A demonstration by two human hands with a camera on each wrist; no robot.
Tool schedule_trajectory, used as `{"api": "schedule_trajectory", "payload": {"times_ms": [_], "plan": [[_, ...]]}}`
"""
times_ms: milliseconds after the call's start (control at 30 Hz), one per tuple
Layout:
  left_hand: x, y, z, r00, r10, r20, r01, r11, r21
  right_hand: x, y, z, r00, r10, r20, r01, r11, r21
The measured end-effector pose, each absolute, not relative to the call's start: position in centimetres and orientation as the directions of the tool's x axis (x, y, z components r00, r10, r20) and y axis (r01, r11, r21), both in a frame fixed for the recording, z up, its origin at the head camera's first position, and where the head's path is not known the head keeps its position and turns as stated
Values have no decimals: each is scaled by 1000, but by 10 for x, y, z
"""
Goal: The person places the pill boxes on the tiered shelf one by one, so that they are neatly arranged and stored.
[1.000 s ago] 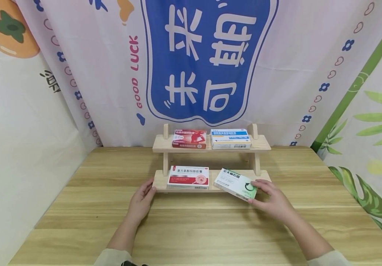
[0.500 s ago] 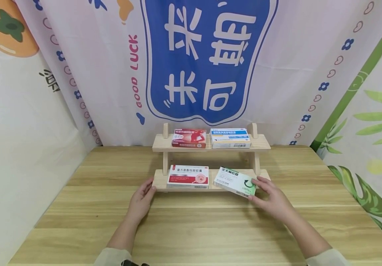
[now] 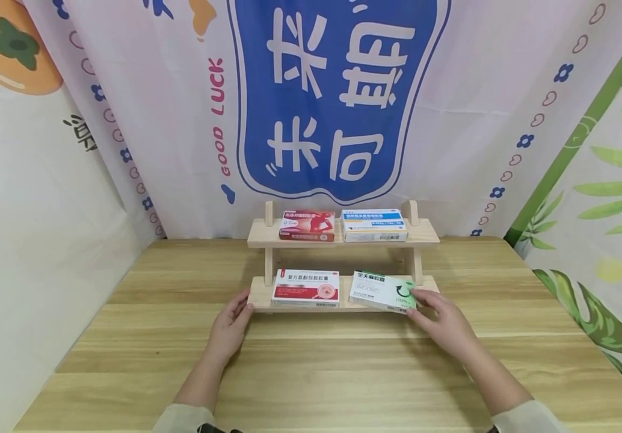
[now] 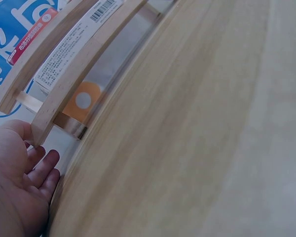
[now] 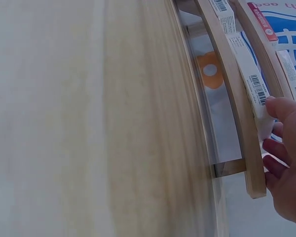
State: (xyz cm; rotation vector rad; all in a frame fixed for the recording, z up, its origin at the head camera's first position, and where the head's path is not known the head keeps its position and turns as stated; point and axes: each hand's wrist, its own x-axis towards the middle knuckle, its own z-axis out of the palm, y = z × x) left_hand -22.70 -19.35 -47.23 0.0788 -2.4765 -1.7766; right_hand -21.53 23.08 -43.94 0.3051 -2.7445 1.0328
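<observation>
A two-tier wooden display rack (image 3: pixel 343 243) stands on the table. At the left end of its lower shelf, my left hand (image 3: pixel 231 325) grips the board, the thumb in front in the left wrist view. My right hand (image 3: pixel 446 322) pinches the right end of a white and green medicine box (image 3: pixel 381 291), which lies slightly askew on the lower shelf. Beside it on that shelf is a white and red medicine box (image 3: pixel 306 288). The upper shelf bears a red medicine box (image 3: pixel 307 225) and a blue and white medicine box (image 3: pixel 374 225).
The rack stands near the back of the wood-grain table (image 3: pixel 332 373). Behind it hangs a printed cloth (image 3: pixel 452 144) with a blue panel. Printed cloths also flank the table at left and right.
The right hand has turned the white and green box; its right end has swung back onto the shelf, so it lies closer to parallel with the edge. The left hand has stayed put.
</observation>
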Motion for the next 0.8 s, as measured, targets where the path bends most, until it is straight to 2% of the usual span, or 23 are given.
{"api": "schedule_trajectory", "payload": {"times_ms": [633,800], "plan": [[-228,-193,-474,-994,-91,56,24,318,948,-226,233,-443,-977,-106,187,-207,700,-683],[-227,-193,-475,-994,-91,60,28,319,947,-225,233,-442,-986,-80,144,-158,697,-699]]}}
